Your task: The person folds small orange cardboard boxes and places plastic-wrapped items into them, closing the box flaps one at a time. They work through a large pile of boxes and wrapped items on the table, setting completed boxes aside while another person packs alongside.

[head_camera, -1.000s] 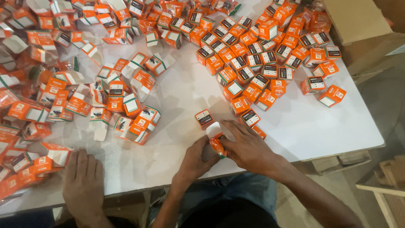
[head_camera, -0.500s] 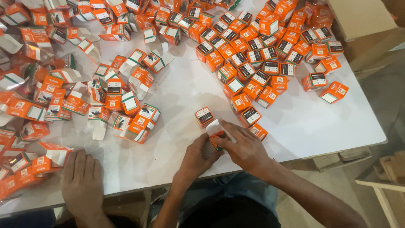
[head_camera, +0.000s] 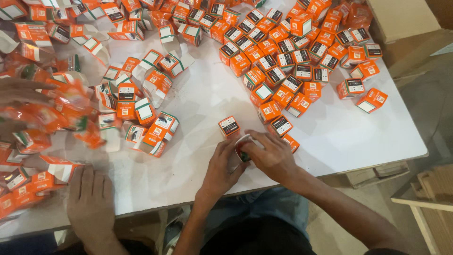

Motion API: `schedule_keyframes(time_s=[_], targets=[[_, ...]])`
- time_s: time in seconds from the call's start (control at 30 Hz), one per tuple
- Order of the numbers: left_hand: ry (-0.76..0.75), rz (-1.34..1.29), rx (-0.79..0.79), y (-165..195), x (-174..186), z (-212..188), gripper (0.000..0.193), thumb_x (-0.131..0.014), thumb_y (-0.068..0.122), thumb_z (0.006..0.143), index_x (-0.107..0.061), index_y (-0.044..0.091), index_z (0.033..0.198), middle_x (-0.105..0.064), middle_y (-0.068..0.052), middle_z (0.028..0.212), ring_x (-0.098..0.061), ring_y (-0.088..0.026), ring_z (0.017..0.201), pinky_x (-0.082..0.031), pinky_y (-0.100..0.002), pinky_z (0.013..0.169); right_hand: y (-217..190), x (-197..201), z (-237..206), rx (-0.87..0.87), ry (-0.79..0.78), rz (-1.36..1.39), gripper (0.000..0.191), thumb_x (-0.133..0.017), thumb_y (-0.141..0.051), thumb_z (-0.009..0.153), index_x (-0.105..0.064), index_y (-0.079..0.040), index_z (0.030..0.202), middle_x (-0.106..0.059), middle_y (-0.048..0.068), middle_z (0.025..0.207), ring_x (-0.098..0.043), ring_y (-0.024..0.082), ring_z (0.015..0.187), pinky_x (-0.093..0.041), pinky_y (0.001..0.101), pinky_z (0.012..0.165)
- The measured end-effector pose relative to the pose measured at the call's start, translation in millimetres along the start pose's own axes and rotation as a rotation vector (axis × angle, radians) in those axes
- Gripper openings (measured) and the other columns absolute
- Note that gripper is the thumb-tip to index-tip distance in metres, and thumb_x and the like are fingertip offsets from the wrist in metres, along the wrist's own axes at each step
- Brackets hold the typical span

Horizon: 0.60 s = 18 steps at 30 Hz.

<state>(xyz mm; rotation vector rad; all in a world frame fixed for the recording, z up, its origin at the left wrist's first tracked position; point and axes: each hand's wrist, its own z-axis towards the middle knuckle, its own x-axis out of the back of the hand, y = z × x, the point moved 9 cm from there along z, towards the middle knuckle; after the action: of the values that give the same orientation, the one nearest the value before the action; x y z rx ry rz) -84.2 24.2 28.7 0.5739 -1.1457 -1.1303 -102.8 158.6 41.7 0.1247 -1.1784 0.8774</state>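
Observation:
My left hand [head_camera: 222, 165] and my right hand [head_camera: 272, 156] meet near the front edge of the white table [head_camera: 339, 137]. Together they hold a small open carton [head_camera: 240, 147] with a white flap; something green shows at its mouth. A shut orange box [head_camera: 229, 126] stands just beyond my hands, and two more orange boxes [head_camera: 281, 125] lie beside my right hand.
A heap of shut orange boxes [head_camera: 288, 52] fills the far right. Open, unfolded cartons [head_camera: 141, 108] are strewn across the left. Another person's hand [head_camera: 89, 198] rests flat at the front left, and a blurred hand [head_camera: 21, 89] moves at the left edge. Cardboard box [head_camera: 401, 19] at far right.
My hands have stayed on the small carton, working its flap. At the left edge another person's hand has swept into the loose cartons, which now blur.

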Motion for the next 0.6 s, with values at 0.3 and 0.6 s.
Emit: schedule_keyframes(time_s=[0.3,0.6], targets=[[0.080,-0.103,0.232,-22.2,-2.9,-5.5,0.064,-0.085,0.009,0.081,-0.052,0.004,0.136,-0.070,-0.017,0.125,-0.072,-0.031,0.114,-0.057,-0.037,0.094,-25.7,20.0,8.0,0.080,-0.106,-0.156,0.063,-0.069,-0.054,0.082,-0.062,-0.010,0.126,-0.048,0.022,0.144,-0.051,0.038,0.127,-0.034,0.0572,0.112],[0.185,-0.205,0.278,-39.1,-7.5,-24.5,0.050,-0.074,-0.007,0.085,-0.057,0.002,0.130,-0.075,-0.016,0.124,-0.075,-0.025,0.115,-0.059,-0.032,0.097,-3.4,-8.9,-10.0,-0.195,-0.096,0.258,0.067,-0.078,-0.036,0.087,-0.051,-0.003,0.139,-0.056,0.020,0.129,-0.062,0.037,0.111,-0.051,0.0466,0.094]])
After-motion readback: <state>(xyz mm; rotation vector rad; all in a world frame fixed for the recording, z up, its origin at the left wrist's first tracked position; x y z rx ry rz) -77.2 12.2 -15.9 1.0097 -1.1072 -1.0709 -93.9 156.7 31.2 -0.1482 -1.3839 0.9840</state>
